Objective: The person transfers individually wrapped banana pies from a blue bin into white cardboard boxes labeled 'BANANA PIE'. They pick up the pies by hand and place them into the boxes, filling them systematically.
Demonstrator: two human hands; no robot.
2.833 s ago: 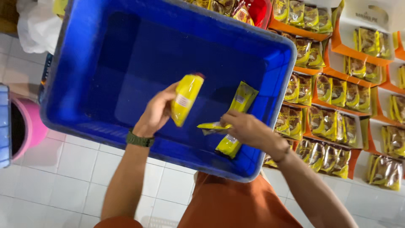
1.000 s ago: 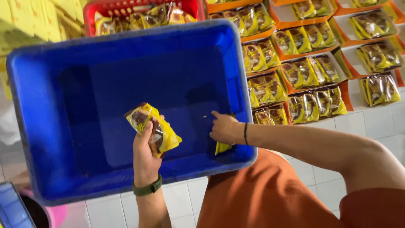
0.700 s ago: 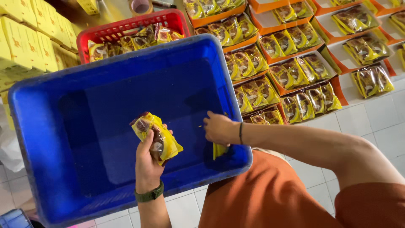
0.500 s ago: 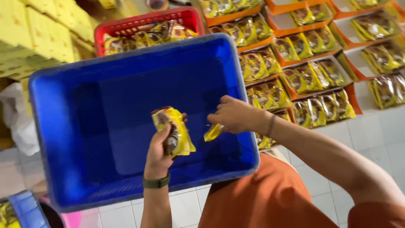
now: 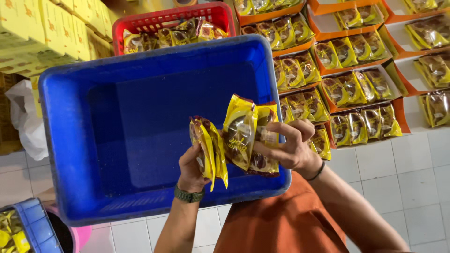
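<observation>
Above the empty blue tub [image 5: 84, 117], both hands' fingers [image 5: 281, 136] clench yellow snack packets [image 5: 243, 133]; red basket [image 5: 173, 18] holds more.

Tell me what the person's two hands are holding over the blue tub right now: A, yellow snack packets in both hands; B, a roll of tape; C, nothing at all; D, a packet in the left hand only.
A: the left hand grips yellow snack packets and the right hand grips more yellow packets, both above the blue tub.
</observation>
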